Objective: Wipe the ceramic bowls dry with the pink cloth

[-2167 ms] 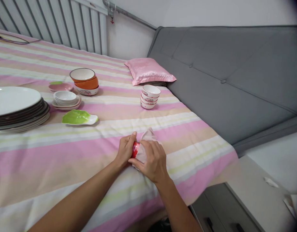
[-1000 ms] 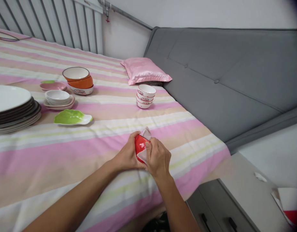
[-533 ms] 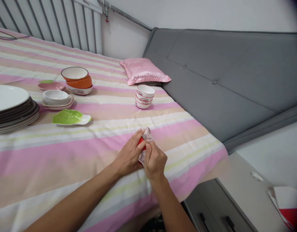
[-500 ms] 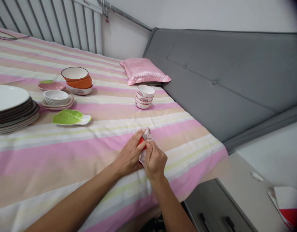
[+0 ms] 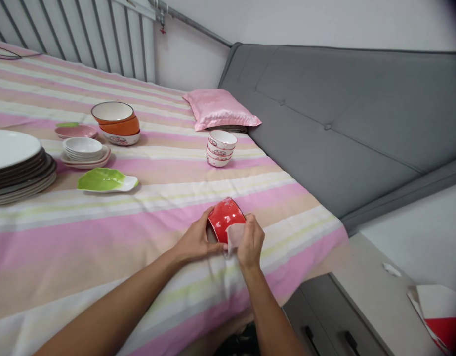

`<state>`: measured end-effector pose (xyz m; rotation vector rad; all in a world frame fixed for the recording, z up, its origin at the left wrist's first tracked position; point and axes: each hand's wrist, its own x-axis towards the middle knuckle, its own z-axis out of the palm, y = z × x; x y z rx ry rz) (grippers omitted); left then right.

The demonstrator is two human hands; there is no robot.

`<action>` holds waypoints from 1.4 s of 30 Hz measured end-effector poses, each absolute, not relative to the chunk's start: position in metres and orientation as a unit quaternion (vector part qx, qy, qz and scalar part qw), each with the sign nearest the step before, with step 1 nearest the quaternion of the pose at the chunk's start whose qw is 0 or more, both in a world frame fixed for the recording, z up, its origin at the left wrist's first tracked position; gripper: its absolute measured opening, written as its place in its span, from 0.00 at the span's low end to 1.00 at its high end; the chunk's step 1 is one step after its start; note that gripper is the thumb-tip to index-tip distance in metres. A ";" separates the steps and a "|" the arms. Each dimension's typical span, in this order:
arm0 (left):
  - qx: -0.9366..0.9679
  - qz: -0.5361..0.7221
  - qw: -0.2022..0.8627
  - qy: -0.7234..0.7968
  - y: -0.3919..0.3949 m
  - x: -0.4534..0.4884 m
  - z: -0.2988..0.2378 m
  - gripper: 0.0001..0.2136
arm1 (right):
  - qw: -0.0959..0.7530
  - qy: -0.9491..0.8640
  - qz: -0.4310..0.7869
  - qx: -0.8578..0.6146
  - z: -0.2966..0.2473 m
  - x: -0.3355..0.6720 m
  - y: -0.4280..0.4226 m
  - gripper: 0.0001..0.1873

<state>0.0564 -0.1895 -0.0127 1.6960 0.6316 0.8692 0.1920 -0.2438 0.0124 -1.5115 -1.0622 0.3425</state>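
Observation:
A small red bowl (image 5: 225, 216) is tilted bottom-up just above the striped bedcover (image 5: 102, 232), near its front right corner. My left hand (image 5: 195, 241) grips the bowl from the left side. My right hand (image 5: 251, 241) is closed on a pale pink cloth (image 5: 234, 236) that presses against the bowl's lower right side.
Further back stand a stack of small patterned bowls (image 5: 221, 148), orange bowls (image 5: 115, 120), small white dishes (image 5: 83, 150), a green leaf dish (image 5: 105, 180) and a pile of large plates (image 5: 18, 164). A pink pillow (image 5: 221, 108) lies by the grey sofa back (image 5: 346, 113). A grey drawer cabinet (image 5: 357, 311) stands at the lower right.
The bowl has turned so its red outside now shows fully. My right hand with the cloth has slid from the bowl's top to its lower right side.

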 end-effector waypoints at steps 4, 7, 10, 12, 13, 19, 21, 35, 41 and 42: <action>0.634 0.394 0.614 0.257 -0.189 0.058 -0.007 0.43 | 0.617 -0.492 0.231 -0.569 0.013 0.196 -0.247 0.19; 0.543 0.401 0.687 0.271 -0.186 0.056 -0.008 0.39 | 0.623 -0.508 0.286 -0.522 0.015 0.200 -0.246 0.15; 0.498 0.405 0.713 0.283 -0.180 0.052 -0.012 0.35 | 0.610 -0.521 0.338 -0.492 0.018 0.202 -0.245 0.17; 0.481 0.405 0.726 0.278 -0.176 0.050 -0.014 0.33 | 0.588 -0.521 0.374 -0.493 0.019 0.203 -0.244 0.18; 0.473 0.405 0.734 0.272 -0.174 0.049 -0.014 0.32 | 0.573 -0.521 0.386 -0.502 0.019 0.203 -0.244 0.18; 0.462 0.408 0.743 0.260 -0.170 0.047 -0.014 0.32 | 0.505 -0.562 0.322 -0.571 0.013 0.203 -0.245 0.12; 0.463 0.410 0.741 0.263 -0.169 0.047 -0.013 0.33 | 0.491 -0.578 0.291 -0.584 0.011 0.202 -0.245 0.14; 0.594 0.441 0.631 0.234 -0.167 0.047 -0.015 0.41 | 0.471 -0.595 0.232 -0.609 -0.001 0.199 -0.246 0.13; 0.658 0.453 0.548 0.247 -0.171 0.045 -0.016 0.42 | 0.471 -0.589 0.229 -0.615 -0.001 0.198 -0.246 0.12; 0.669 0.455 0.531 0.252 -0.172 0.045 -0.016 0.42 | 0.472 -0.587 0.229 -0.617 0.000 0.198 -0.246 0.12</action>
